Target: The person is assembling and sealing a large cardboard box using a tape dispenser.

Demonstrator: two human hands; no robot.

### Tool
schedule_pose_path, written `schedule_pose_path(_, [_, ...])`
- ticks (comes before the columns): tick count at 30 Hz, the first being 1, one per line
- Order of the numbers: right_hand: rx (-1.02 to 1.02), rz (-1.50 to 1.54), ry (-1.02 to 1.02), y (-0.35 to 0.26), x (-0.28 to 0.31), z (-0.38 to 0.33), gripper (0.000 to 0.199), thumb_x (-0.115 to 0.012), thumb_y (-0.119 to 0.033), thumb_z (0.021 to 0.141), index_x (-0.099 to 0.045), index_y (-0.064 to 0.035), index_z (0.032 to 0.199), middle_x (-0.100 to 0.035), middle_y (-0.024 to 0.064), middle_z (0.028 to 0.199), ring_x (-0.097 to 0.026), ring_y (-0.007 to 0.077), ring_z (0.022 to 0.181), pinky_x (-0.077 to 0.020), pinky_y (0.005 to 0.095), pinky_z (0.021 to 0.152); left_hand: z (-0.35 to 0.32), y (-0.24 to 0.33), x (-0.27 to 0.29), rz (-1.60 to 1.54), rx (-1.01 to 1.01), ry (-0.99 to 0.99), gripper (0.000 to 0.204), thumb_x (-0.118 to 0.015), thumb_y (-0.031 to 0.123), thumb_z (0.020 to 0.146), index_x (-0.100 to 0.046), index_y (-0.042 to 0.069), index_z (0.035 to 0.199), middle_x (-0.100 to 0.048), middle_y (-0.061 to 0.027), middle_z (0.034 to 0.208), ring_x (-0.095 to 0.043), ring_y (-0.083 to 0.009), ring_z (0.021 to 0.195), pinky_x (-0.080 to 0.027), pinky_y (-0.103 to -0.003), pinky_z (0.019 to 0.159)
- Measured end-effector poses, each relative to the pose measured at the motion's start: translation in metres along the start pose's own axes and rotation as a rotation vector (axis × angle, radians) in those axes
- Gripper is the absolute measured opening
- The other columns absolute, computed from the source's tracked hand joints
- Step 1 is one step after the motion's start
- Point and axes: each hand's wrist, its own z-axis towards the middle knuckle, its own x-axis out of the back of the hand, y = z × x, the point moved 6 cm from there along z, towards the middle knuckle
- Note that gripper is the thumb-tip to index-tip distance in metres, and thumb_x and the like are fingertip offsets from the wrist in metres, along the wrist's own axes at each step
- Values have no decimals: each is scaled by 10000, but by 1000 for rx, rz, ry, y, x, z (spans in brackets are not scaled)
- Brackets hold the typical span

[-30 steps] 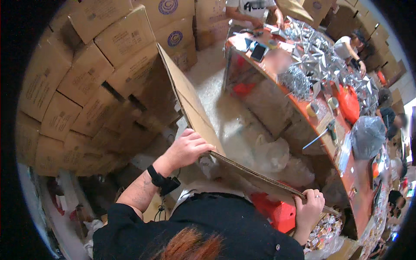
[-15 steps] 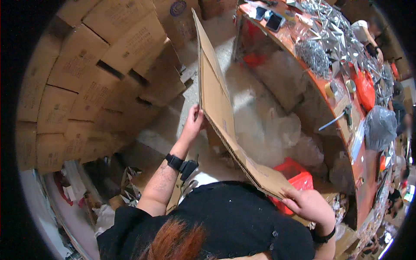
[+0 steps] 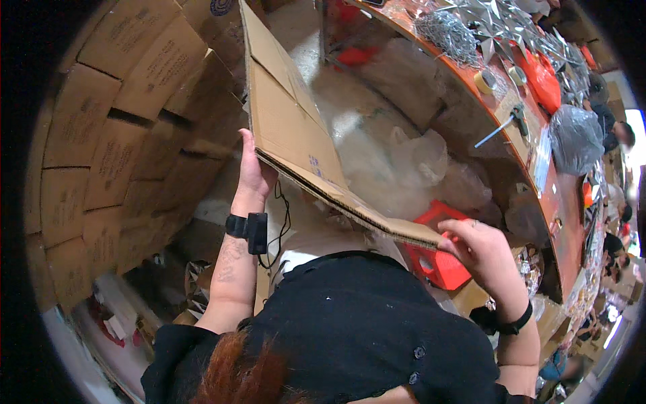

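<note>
One folded brown corrugated cardboard sheet point(image 3: 296, 131), edge ribbed, slants from left hand point(image 3: 257, 174) to right hand point(image 3: 479, 248)! Left thumb stands upright, the other fingers hidden, their grip impossible to tell; right wrist bends, fingers pinching the sheet's end. Two round tape rolls point(image 3: 481, 82) sit near the edge of the orange-red desk point(image 3: 564, 250).

A: Specify the folded carton point(image 3: 289, 138).
B: Brown corrugated cardboard; matt, smooth faces, rough cut edges.
A: Stacked boxes point(image 3: 101, 111), left?
B: Matt cardboard.
A: Right side?
B: Tabletop point(image 3: 567, 246): red, glossy. Grey bag point(image 3: 577, 139): thin, crinkled, shiny plastic. Crate point(image 3: 449, 268): smooth red plastic. Far stars point(image 3: 506, 28): shiny, metallic-looking.
A: Near garment point(image 3: 377, 310)?
B: Matt black cloth.
</note>
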Motion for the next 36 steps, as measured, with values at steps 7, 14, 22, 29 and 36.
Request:
schedule_pose_path(7, [132, -337, -216, -14, -1, 22, 214, -575, -56, 780, -481, -51, 973, -604, 140, 760, -624, 324, 742, -510, 399, 611, -10, -1, 25, 90, -50, 168, 630, -316, 557, 950, -391, 87, 1363, -443, -86, 1365, -415, -232, 1246, -320, -384, 1040])
schedule_pose_path(14, [168, -354, -406, -17, -47, 64, 195, -597, -244, 829, -555, -54, 826, -615, 141, 682, -623, 347, 683, -495, 453, 610, -27, 9, 46, -25, -114, 206, 623, -279, 534, 965, -404, 54, 1342, -451, -116, 1349, -440, -255, 1212, -340, -389, 1024])
schedule_pose_path(22, [-194, -130, 40, 45, 16, 10, 166, -640, -216, 807, -645, -73, 893, -615, 182, 744, -613, 359, 702, -479, 429, 619, -37, 53, 96, 473, -355, 421, 433, -444, 315, 970, -455, 53, 1315, -598, -41, 1144, -594, -156, 911, -478, -287, 795])
schedule_pose_path(29, [-441, 29, 352, 78, 64, -38, 159, -581, -90, 795, -628, 0, 917, -596, 220, 757, -626, 314, 697, -464, 341, 636, -58, 85, 24, 1127, -255, 245, 139, -576, 107, 876, -586, -23, 828, -543, 37, 642, -467, -23, 585, -374, -203, 527])
schedule_pose_path(36, [-418, 241, 549, 169, 134, -80, 195, -549, -61, 814, -602, 73, 945, -639, 43, 822, -564, 106, 769, -442, 267, 713, -126, 139, -81, 1030, -581, 158, 48, -540, 24, 863, -547, -22, 876, -550, 22, 745, -472, -18, 670, -388, -188, 599])
